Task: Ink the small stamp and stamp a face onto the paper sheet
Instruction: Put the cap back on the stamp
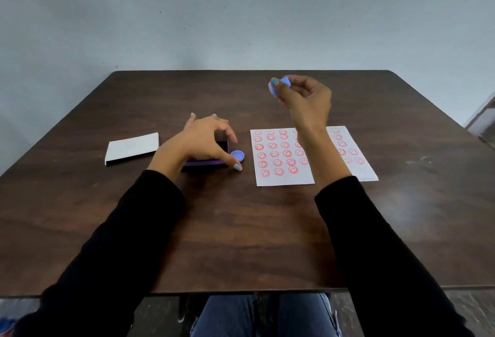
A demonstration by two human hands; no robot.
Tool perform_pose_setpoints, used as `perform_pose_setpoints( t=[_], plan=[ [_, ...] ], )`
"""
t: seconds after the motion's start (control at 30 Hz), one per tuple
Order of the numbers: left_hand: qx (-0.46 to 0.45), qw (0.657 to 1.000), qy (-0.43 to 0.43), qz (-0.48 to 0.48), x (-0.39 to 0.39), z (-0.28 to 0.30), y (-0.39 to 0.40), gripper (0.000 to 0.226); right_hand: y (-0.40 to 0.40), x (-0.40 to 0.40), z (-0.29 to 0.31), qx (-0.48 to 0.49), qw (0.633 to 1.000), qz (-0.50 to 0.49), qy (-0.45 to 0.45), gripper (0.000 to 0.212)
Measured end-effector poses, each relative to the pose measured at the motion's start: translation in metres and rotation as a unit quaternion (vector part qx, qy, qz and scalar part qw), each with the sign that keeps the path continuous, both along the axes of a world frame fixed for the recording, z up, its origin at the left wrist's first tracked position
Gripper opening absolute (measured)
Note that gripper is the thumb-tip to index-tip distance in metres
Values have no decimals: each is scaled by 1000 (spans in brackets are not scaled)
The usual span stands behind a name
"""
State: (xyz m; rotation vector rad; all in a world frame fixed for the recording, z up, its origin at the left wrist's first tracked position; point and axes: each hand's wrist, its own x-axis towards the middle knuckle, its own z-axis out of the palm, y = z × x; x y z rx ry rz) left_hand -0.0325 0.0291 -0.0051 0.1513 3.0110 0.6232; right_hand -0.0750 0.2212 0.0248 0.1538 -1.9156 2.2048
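Stamp (278, 87) pinched in right hand (305, 100), raised at 12 o'clock of paper sheet (284, 178) to clear printed faces; left hand (206, 141) spread loose over ink box (206, 162), steadying it, cap (237, 155) at its 3 o'clock

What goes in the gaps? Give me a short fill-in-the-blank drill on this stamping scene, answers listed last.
1. The small stamp is held up by the ____ hand.
2. The faces printed on the paper sheet are ____ in colour.
3. The round blue cap lies on the table between the purple ink pad and the ____.
4. The left hand hovers over the ____.

Answers: right; red; paper sheet; ink pad
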Motion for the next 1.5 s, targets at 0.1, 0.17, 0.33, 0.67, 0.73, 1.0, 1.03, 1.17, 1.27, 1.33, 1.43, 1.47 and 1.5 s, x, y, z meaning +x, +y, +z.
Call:
perform_pose_setpoints(
  t=[0.1,0.17,0.33,0.67,0.73,1.0,1.03,1.17,1.27,1.33,1.43,1.47,1.5],
  plan=[
    [-5,1000,-25,12,-1,-1,-3,47,-11,-4,-9,20,1000,-8,11,14],
    [-5,999,-29,16,-1,-2,-4,42,-15,-5,-18,30,999,-12,14,15],
    [-1,1000,-19,16,-1,-3,1,22,-21,-9,-37,42,999,-2,-3,16],
    [99,962,201,159,-2,-6,1,21,-46,-8,-40,-36,999,8,-7,18],
    [89,953,232,172,-3,-10,2,21,-50,-3,-48,-28,999,16,-3,16],
    [85,940,286,167,-5,-16,10,24,-57,3,-64,15,998,60,19,12],
    [89,939,288,166,-5,-16,11,25,-57,3,-65,13,997,70,16,13],
    [129,929,306,163,-4,-16,15,25,-56,2,-65,-7,996,87,6,15],
    [154,927,303,160,-4,-18,16,23,-55,2,-64,-31,995,94,0,16],
    [165,926,302,157,-4,-18,16,22,-55,2,-63,-44,994,96,-9,18],
    [170,926,298,157,-5,-18,15,25,-54,1,-62,-54,993,100,-17,21],
    [176,926,295,156,-5,-18,15,25,-54,1,-62,-58,993,102,-18,21],
    [185,926,291,155,-5,-18,15,26,-53,1,-61,-63,992,104,-19,21]
  ],
)
